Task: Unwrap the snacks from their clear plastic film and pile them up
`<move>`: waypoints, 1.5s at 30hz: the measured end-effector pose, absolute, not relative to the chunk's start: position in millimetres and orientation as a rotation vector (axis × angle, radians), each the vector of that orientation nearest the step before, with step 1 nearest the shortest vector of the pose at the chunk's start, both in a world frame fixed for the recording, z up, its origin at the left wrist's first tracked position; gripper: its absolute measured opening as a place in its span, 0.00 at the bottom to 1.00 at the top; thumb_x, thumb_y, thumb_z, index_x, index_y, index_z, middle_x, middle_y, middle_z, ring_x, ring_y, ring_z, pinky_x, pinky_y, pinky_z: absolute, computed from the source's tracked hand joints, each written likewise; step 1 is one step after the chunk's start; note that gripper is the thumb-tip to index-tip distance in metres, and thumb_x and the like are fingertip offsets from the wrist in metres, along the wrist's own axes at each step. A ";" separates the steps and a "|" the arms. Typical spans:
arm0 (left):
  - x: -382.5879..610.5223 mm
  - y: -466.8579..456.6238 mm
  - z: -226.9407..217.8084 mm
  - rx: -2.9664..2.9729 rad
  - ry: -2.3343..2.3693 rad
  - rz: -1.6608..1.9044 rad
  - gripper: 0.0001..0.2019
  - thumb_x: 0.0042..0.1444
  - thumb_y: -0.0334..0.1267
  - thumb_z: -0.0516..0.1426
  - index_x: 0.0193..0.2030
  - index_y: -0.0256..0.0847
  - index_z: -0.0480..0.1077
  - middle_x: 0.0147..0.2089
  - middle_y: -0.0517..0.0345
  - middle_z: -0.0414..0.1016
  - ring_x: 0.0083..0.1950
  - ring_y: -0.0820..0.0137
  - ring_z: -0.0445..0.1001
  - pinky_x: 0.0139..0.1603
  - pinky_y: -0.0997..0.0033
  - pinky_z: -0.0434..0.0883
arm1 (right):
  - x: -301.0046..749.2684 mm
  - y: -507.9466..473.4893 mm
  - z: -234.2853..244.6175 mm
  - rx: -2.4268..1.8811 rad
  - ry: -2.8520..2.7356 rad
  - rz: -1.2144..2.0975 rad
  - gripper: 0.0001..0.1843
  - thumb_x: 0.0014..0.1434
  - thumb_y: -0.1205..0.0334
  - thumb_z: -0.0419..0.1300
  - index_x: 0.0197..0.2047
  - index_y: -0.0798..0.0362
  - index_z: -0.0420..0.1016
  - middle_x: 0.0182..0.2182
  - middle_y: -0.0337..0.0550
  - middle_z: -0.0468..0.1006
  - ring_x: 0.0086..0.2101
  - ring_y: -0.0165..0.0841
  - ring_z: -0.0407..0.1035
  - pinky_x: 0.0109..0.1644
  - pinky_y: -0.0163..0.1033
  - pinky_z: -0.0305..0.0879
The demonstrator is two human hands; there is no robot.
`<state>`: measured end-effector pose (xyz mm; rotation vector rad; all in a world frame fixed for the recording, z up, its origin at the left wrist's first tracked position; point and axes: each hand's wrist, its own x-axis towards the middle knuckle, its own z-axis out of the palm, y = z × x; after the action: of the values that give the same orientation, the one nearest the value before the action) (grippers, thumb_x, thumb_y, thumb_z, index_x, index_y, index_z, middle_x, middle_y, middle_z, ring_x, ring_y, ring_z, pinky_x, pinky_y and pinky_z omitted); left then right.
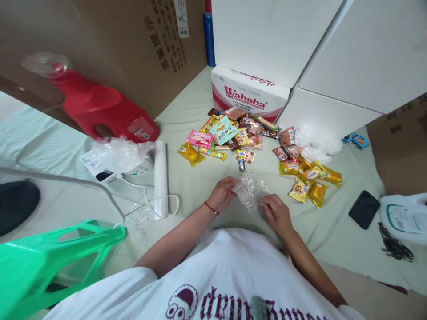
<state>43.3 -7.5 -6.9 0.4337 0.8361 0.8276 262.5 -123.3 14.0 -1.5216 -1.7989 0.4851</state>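
My left hand (223,193) and my right hand (276,214) both pinch a crumpled clear plastic bag (251,190), held between them just above the pale green sheet (200,178). A red string circles my left wrist. Beyond the bag lies a spread of small snack packets (233,133) in pink, teal, brown and yellow wrappers. To the right sits a cluster of yellow packets (312,180).
A Wahaha carton (248,95) and white boxes stand at the back. A red plastic stool (100,111) lies left, with a clear bag (116,153), a white roll (160,178) and a cable. A green bag (50,258) is near left. A black phone (364,210) lies right.
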 end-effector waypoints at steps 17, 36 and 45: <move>41.1 -2.6 4.4 0.850 1.170 0.712 0.17 0.46 0.49 0.69 0.29 0.39 0.70 0.25 0.66 0.69 0.26 0.75 0.64 0.27 0.74 0.58 | 236.4 -53.6 33.4 -1.241 -1.952 0.602 0.09 0.69 0.64 0.58 0.43 0.48 0.81 0.42 0.46 0.79 0.42 0.35 0.75 0.46 0.40 0.73; 46.5 12.5 -4.3 0.836 1.227 1.184 0.18 0.66 0.56 0.56 0.33 0.44 0.64 0.20 0.70 0.54 0.19 0.76 0.53 0.19 0.75 0.52 | 323.5 -153.0 30.9 -1.870 -1.458 0.580 0.15 0.70 0.50 0.55 0.47 0.48 0.80 0.43 0.46 0.83 0.41 0.38 0.77 0.44 0.43 0.74; 37.4 -9.0 5.4 0.944 1.203 1.294 0.23 0.65 0.64 0.54 0.37 0.45 0.66 0.20 0.70 0.56 0.20 0.75 0.56 0.21 0.75 0.56 | 265.9 -52.3 14.5 -1.738 -1.512 0.617 0.21 0.57 0.39 0.65 0.38 0.49 0.82 0.48 0.53 0.81 0.53 0.47 0.70 0.64 0.59 0.61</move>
<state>37.4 -9.0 5.4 0.9445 1.2027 1.2942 265.9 -52.3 14.5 -1.7385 -1.5123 0.6172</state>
